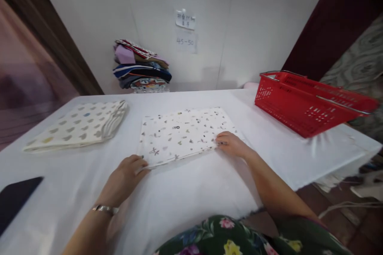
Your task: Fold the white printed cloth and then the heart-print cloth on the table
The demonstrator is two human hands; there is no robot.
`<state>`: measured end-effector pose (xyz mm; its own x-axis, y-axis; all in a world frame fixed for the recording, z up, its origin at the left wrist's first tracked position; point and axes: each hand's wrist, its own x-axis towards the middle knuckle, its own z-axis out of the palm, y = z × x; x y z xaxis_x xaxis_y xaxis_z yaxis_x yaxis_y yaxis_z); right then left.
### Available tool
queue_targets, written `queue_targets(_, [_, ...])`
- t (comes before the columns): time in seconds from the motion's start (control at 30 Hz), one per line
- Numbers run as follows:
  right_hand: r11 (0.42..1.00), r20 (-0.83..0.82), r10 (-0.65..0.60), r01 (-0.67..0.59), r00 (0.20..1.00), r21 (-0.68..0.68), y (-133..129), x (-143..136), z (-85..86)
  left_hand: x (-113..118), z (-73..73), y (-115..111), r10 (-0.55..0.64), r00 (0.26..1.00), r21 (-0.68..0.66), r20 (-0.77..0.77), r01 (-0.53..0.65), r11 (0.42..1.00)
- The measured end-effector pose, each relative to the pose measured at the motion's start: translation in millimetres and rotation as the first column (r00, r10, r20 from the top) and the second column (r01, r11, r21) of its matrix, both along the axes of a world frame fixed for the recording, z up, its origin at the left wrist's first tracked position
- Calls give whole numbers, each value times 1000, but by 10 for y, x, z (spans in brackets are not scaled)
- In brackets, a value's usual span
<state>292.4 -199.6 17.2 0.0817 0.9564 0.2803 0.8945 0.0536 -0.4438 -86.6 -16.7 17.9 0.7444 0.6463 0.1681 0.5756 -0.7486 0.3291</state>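
Observation:
A white cloth (185,133) with a small scattered print lies flat and folded in layers on the white-covered table. My left hand (130,171) pinches its near left corner, thumb below and fingers on top. At the near right edge, my right hand (231,143) is closed on the same cloth, fingers curled over it and thumb at the rim. The layers beneath the top are mostly hidden. Further left rests a folded cream cloth (83,123) with grey spots, apart from both hands.
A red plastic basket (299,105) with metal handles stands at the right. Stacked folded fabrics (143,67) sit at the back against the wall, left of paper notes (186,42). A dark flat object (18,199) lies at the near left. The table (191,203) ends at the right.

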Motion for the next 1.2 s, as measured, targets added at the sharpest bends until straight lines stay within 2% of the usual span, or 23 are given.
queue_targets(0.07, [982, -45, -186, 187, 981, 6, -177, 248, 25, -8, -7, 25, 10, 1000, -16, -9, -10, 1000])
queue_targets(0.1, [954, -59, -298, 298, 953, -2, -270, 366, 37, -11, -10, 35, 17, 1000, -22, -16, -17, 1000])
queue_targets(0.2, [806, -69, -588, 577, 806, -129, -497, 625, 60, -15, -19, 56, 20, 1000, -23, -20, -21, 1000])
queue_targets(0.27, [718, -66, -684, 656, 726, -231, -563, 700, 54, -16, -20, 60, 18, 1000, -25, -17, -18, 1000])
queue_targets(0.33, [687, -71, -709, 664, 702, -295, -555, 723, 29, -17, -14, 57, 20, 1000, -34, -17, -21, 999])
queue_targets(0.47, [676, -80, -705, 634, 705, -376, -437, 745, -18, -23, 3, 49, 29, 999, -30, -25, -30, 999])
queue_targets(0.73, [663, -110, -722, 640, 683, -388, -397, 725, 75, -31, -6, 47, 24, 1000, -15, -13, -24, 1000])
queue_targets(0.93, [628, -123, -737, 607, 665, -487, -407, 689, 78, -30, -6, 44, 22, 999, -15, -25, -22, 1000])
queue_targets(1.2, [597, -101, -726, 551, 680, -582, -355, 758, 44, -13, 25, 37, 14, 999, -26, -37, -15, 1000])
